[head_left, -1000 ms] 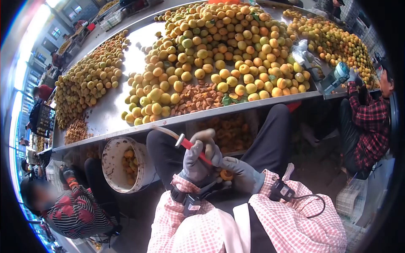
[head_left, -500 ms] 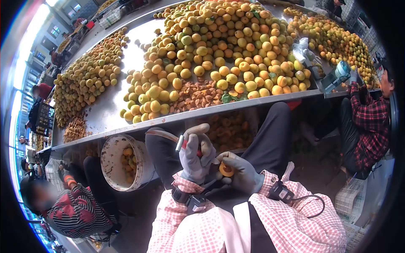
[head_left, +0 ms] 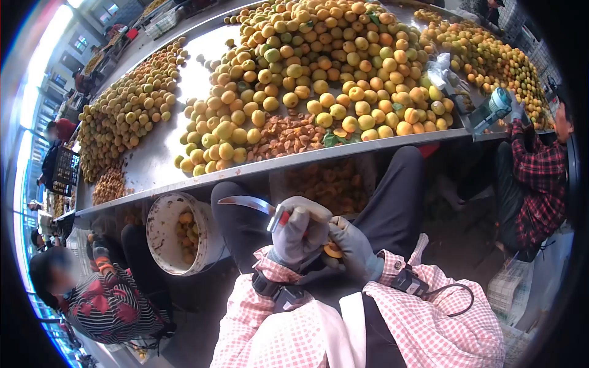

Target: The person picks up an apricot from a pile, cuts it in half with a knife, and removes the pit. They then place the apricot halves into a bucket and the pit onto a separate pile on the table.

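My left hand (head_left: 299, 232), in a grey work glove, is closed around the red handle of a curved knife (head_left: 248, 203). The blade points left over my knee. Beside it, my right hand (head_left: 357, 250), also gloved, grips a cut apricot (head_left: 332, 250), mostly hidden by the fingers. The two hands meet in front of my lap. Beyond my knees, whole apricots (head_left: 227, 135) are heaped on a metal table (head_left: 199, 55), with a pile of apricot stones (head_left: 285, 138) close to its near edge.
A white bucket (head_left: 161, 236) holding some apricots stands left of my legs. Under the table edge lie cut apricots (head_left: 331, 186). Co-workers sit at left (head_left: 107, 300) and right (head_left: 540, 178). A teal-lidded bottle (head_left: 496, 107) lies on the table's right side.
My left fingers have folded down around the handle, and the knife blade has swung higher. The left hand has moved closer against my right hand, covering more of the apricot.
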Action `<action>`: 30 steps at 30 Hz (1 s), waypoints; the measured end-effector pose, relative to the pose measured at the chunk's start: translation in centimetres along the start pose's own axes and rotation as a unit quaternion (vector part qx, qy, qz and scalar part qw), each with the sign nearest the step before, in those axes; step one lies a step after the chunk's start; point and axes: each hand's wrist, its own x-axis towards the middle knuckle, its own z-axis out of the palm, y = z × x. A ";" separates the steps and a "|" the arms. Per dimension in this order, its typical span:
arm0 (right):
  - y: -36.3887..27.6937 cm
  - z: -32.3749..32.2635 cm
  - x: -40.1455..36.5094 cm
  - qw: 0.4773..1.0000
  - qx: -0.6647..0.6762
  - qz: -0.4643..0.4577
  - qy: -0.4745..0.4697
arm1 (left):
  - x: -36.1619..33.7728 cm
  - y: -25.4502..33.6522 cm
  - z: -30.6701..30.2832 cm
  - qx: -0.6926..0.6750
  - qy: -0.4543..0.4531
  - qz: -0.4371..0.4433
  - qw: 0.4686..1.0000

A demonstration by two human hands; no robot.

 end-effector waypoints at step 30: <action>0.5 -0.5 3.1 0.960 -0.136 -0.244 0.016 | 2.0 -0.2 2.8 0.033 0.161 0.042 0.985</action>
